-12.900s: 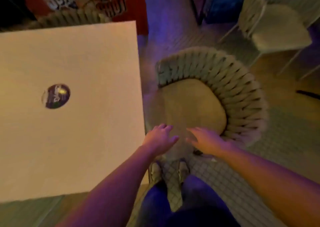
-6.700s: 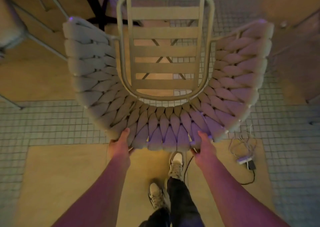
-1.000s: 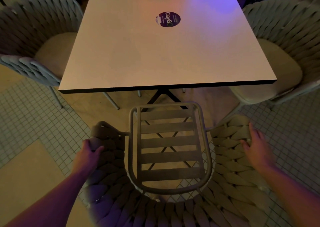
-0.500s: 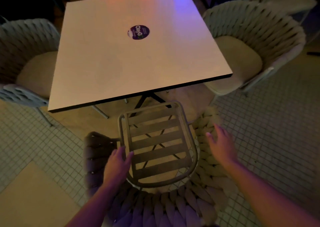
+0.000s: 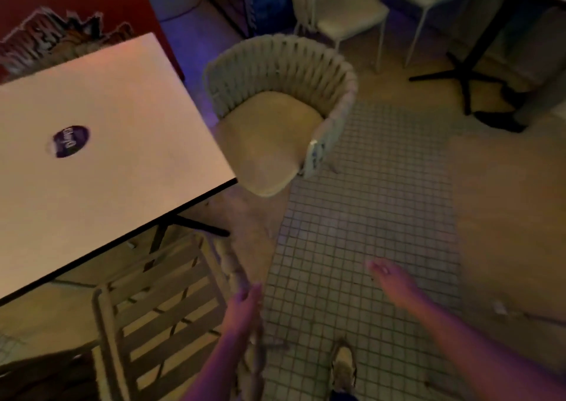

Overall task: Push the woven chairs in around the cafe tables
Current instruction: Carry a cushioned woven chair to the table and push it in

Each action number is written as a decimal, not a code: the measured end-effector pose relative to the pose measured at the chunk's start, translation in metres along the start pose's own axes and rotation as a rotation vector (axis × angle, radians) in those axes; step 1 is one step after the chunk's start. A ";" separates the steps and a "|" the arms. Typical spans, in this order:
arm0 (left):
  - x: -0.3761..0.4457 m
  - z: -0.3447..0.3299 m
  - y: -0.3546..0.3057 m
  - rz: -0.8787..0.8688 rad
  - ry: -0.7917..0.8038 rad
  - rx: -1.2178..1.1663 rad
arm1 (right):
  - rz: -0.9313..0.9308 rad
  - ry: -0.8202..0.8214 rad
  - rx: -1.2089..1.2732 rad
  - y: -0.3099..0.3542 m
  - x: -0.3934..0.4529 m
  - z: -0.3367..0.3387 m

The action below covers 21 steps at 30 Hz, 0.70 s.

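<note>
Left hand (image 5: 243, 304): flat, fingers open, against the braided rim of the slatted chair (image 5: 159, 315), lower left; off the seat frame now.
Right hand (image 5: 390, 279): open, empty, over tiled floor (image 5: 367, 216).
Surface (image 5: 101, 155): smooth pale square, round sticker.
Cushioned woven chair (image 5: 275, 109): upper centre, angled beside the surface corner.

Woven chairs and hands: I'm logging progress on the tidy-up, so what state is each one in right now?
Slatted-seat woven chair: seat front tucked under the white square table.
Cushioned woven chair: beside the table's corner, seat not under the top.
Left hand: open, flat against the slatted chair's woven arm.
Right hand: open, free above the tiled floor.
</note>
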<state>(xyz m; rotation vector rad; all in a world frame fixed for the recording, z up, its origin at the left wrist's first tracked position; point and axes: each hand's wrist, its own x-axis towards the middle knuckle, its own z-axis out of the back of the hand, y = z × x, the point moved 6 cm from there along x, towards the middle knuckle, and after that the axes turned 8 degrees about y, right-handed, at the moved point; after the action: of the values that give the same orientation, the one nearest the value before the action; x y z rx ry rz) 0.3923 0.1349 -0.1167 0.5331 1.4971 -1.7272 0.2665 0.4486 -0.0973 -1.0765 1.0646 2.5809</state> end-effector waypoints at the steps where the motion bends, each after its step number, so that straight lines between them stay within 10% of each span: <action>1: 0.006 -0.010 -0.015 -0.016 -0.036 0.031 | -0.004 -0.005 -0.016 -0.001 0.006 0.023; 21: 0.205 -0.116 -0.398 -0.361 -0.294 0.458 | 0.233 -0.101 -0.305 0.189 0.266 0.335</action>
<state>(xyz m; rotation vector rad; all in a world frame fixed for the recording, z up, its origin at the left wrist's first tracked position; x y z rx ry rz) -0.0603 0.1927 -0.0406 0.2221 1.0318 -2.3387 -0.1898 0.4982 -0.0059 -0.9125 0.8358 3.0247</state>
